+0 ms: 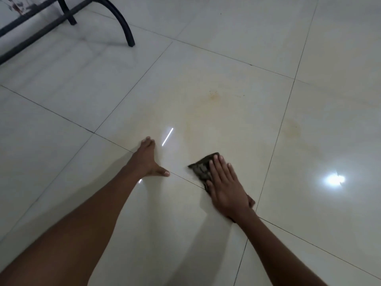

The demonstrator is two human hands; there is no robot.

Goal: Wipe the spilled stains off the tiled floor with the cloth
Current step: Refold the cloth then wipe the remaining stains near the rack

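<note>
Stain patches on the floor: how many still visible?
2. One yellowish stain lies on the tile ahead of the cloth; a second stain is on the tile to the right. Faint smears may escape the glare.

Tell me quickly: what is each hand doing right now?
Left hand: open, empty, flat on the tiled floor.
Right hand: open, palm pressing the dark cloth to the floor.

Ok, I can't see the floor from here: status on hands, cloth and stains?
Left hand flat on tile, empty. Right hand pressing dark cloth. Yellowish stains beyond the cloth, unwiped. Chair legs far off, nothing blocking.
</note>
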